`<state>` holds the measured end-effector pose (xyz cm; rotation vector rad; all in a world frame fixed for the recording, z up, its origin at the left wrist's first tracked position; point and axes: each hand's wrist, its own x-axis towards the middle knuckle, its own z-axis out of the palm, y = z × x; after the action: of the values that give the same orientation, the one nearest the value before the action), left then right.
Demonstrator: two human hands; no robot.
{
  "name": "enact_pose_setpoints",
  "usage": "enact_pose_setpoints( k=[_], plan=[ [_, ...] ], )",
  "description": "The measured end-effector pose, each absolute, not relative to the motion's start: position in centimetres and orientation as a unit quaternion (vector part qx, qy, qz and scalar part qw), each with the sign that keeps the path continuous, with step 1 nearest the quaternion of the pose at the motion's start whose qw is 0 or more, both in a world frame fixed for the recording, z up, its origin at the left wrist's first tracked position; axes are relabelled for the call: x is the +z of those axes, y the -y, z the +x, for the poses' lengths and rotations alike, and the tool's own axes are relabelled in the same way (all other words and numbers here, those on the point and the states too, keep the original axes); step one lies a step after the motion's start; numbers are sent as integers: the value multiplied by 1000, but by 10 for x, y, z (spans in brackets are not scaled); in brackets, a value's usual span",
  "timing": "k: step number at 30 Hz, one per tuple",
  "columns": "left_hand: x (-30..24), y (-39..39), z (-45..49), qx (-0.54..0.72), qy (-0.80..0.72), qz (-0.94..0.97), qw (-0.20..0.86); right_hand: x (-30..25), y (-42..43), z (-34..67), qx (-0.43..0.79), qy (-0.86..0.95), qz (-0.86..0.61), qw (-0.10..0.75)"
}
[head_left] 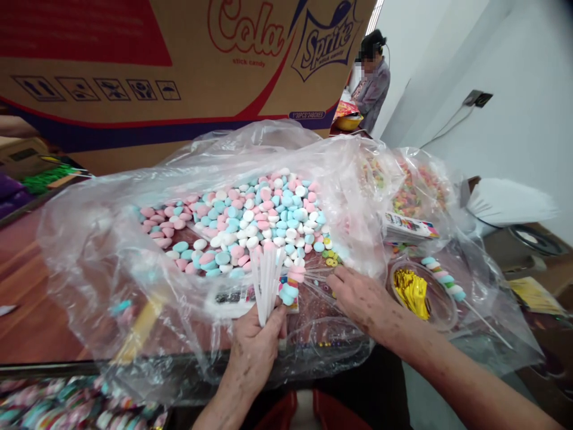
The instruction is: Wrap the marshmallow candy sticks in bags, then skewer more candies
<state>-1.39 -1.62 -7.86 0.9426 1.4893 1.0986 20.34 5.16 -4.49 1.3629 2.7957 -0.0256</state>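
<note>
My left hand is closed around a fanned bundle of white sticks. Just past its thumb are a few pink and blue marshmallows, close together; whether they sit on a stick I cannot tell. My right hand reaches in from the right, fingers bent together over the clear plastic bag beside some yellow-green ring candies. What its fingertips pinch, if anything, is hidden. Ahead of both hands spreads a heap of pink, blue and white marshmallows on a clear plastic sheet.
A large cardboard box stands behind the heap. On the right are a tub of gold twist ties, a finished marshmallow stick, a stack of printed labels and bagged colourful candies. Another person stands farther back.
</note>
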Motion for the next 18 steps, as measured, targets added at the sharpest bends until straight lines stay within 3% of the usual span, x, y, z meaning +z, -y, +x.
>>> enact_pose_setpoints(
  k=[4, 7, 13, 15, 18],
  plan=[
    [-80, 17, -14, 454, -615, 399, 506, -45, -43, 202, 18, -888, 459, -4],
    [-77, 16, -15, 446, -614, 410, 506, -37, -43, 199, -27, -871, 488, -58],
    [-64, 14, -15, 404, -597, 465, 514, -28, -64, 185, -426, -629, 517, -395],
    [-62, 14, -15, 399, -599, 483, 498, -33, -69, 179, -514, -551, 474, -456],
    [-63, 14, -14, 392, -598, 505, 484, -42, -72, 173, -548, -525, 448, -472]
  ],
)
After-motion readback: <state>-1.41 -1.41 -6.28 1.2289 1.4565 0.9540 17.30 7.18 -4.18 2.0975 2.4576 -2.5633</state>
